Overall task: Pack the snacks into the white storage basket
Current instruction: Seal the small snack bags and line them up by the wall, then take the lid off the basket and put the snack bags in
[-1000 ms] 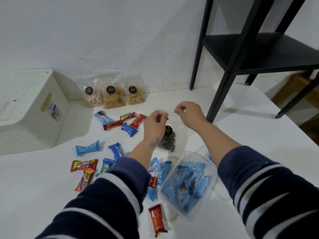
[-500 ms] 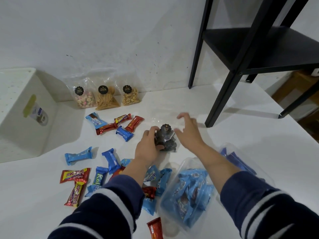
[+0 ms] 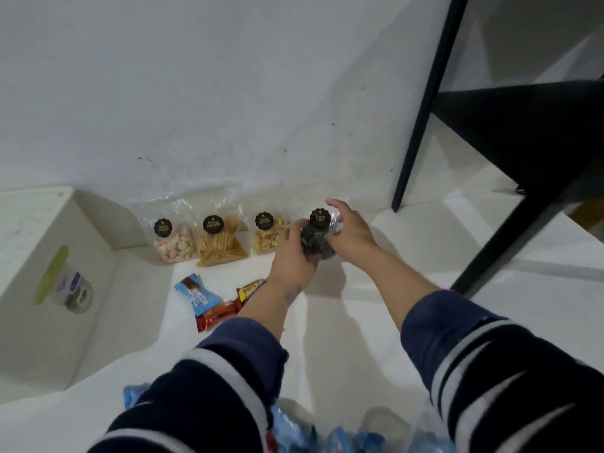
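Both hands hold a clear bag of dark striped snacks [image 3: 317,240] upright near the wall, at the right end of a row of bags. My left hand [image 3: 292,256] grips its left side and my right hand [image 3: 350,231] grips its right side. The row holds a marshmallow bag [image 3: 173,243], a yellow stick bag [image 3: 220,244] and a nut bag [image 3: 268,236], all leaning on the wall. The white storage basket [image 3: 49,279] lies upside down at the left. A blue wrapped candy [image 3: 196,294] and red bars [image 3: 217,314] lie on the white table.
A black metal shelf frame [image 3: 490,237] stands at the right, its legs on the table. A clear tub of blue candies [image 3: 376,433] sits at the bottom edge, partly hidden by my sleeves. More blue wrappers [image 3: 132,395] peek out beside my left sleeve.
Both hands took hold of the dark snack bag in the table's middle and carried it back to the wall, beside the nut bag. The camera tilted toward the wall.
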Motion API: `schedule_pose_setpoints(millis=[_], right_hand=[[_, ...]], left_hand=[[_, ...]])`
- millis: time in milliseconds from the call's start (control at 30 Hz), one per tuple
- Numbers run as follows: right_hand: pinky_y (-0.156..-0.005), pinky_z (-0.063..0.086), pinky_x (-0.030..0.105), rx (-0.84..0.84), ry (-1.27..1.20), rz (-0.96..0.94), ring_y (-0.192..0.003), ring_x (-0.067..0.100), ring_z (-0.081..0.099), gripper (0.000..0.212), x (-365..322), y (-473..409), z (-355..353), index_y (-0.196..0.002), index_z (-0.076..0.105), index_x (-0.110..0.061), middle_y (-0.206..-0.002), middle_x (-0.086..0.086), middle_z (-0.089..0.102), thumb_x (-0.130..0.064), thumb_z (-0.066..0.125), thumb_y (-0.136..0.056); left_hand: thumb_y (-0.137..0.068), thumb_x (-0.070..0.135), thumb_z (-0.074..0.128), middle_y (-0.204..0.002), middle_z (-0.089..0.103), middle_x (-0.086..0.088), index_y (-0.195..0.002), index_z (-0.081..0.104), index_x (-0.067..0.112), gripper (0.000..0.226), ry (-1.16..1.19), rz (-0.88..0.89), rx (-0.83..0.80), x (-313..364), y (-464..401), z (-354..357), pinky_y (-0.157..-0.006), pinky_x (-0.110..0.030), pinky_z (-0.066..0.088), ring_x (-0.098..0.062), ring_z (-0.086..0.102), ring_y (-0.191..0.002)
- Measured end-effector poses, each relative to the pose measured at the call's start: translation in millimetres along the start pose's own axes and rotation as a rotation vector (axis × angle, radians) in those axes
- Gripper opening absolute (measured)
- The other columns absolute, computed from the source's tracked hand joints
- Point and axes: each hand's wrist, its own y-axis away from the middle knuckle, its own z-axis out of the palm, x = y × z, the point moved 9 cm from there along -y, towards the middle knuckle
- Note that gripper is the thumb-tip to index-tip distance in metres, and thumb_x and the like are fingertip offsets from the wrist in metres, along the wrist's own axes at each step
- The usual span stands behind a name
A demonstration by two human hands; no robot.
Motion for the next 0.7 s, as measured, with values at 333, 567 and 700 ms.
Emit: schedule_pose_setpoints(millis=[333,567,700], right_hand=[[-0.091,0.038,0.021,-0.170,0.242,-0.017,-0.125,0.027,0.050,0.063,-2,-14,33,-0.145,0.038,-0.024,-0.144,0.008,0.046,-0.003,0.056,-0.089],[-0.098,0.043,0.031,-0.295,0.486,-0.123,-0.122,0.027,0.052,0.042,-55,57,23,-0.132,0.054,-0.019,-0.135,0.007,0.055,-0.017,0.057,-0.091],[-0.104,0.041,0.030,-0.370,0.634,-0.209,-0.126,0.026,0.050,0.047,-93,110,28,-0.137,0.050,-0.021,-0.140,0.006,0.051,-0.024,0.056,-0.091]], left_hand=[[-0.089,0.010,0.055,-0.138,0.050,-0.008,-0.139,0.043,0.023,0.052,-0.246,-0.134,-0.085,-39,-36,-7,-0.100,-0.036,0.045,-0.029,0.052,-0.122],[-0.093,0.015,0.052,-0.127,0.059,-0.003,-0.129,0.052,0.022,0.037,-0.459,-0.142,-0.154,-5,20,-67,-0.092,-0.036,0.051,-0.025,0.058,-0.111],[-0.091,0.019,0.055,-0.130,0.058,-0.001,-0.127,0.054,0.024,0.036,-0.515,-0.180,-0.149,4,81,-114,-0.098,-0.036,0.046,-0.023,0.054,-0.118]])
